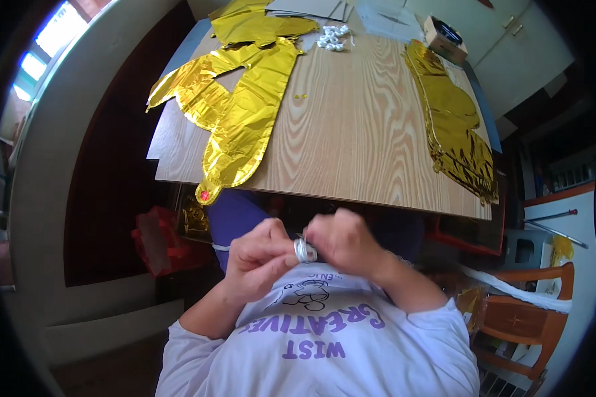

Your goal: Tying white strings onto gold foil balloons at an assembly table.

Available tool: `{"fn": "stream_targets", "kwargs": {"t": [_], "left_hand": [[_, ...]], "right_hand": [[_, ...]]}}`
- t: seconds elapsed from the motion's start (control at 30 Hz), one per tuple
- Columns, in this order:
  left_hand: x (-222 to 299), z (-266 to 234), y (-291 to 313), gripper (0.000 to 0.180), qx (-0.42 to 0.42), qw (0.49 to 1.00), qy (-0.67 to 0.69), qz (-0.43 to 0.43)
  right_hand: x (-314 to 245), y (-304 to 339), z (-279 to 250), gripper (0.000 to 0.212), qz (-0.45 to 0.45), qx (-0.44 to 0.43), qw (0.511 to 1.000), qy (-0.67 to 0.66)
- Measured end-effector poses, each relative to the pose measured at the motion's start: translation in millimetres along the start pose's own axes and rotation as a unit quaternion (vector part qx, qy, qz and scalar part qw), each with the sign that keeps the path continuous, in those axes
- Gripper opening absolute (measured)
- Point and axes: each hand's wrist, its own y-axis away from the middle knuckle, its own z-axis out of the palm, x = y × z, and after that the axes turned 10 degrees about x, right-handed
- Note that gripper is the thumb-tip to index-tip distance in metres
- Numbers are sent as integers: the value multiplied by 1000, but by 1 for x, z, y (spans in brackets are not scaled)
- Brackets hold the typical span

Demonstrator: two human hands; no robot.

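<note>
My left hand (263,255) holds a small coil of shiny white ribbon (304,251) between thumb and fingers, in front of my shirt and just below the table edge. Close against the coil's other side, my right hand (344,241) is closed and slightly blurred by motion. A short strand of the ribbon shows at its fingertips, which are partly hidden. Several similar small white coils (333,38) lie together at the far side of the table.
Flat gold foil balloons (255,109) cover the wooden table's (351,132) left; folded gold foil (453,122) lies along its right edge. Behind are grey sheets (308,9) and a small box (444,40). White strands (516,289) drape over a wooden chair (530,324); a red bag (160,241) stands lower left.
</note>
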Motion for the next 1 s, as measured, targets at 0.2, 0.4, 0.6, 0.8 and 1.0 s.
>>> {"fn": "stream_targets", "kwargs": {"t": [0.2,0.4,0.6,0.8,1.0], "left_hand": [[-17,6,-2,9,40,991,-125,5],[-11,0,-6,14,33,992,98,-74],[-23,9,5,9,-4,995,-93,-17],[-1,5,5,14,90,980,155,-90],[-7,7,1,10,88,990,-104,-31]], "right_hand": [[-27,-39,-48,11,-51,44,984,-163],[-12,-21,-18,21,10,-44,988,-147],[-19,-62,-43,14,-16,-2,989,-144],[-8,-48,-25,23,126,-95,959,-236],[-34,-45,-43,13,-32,-43,989,-134]]}}
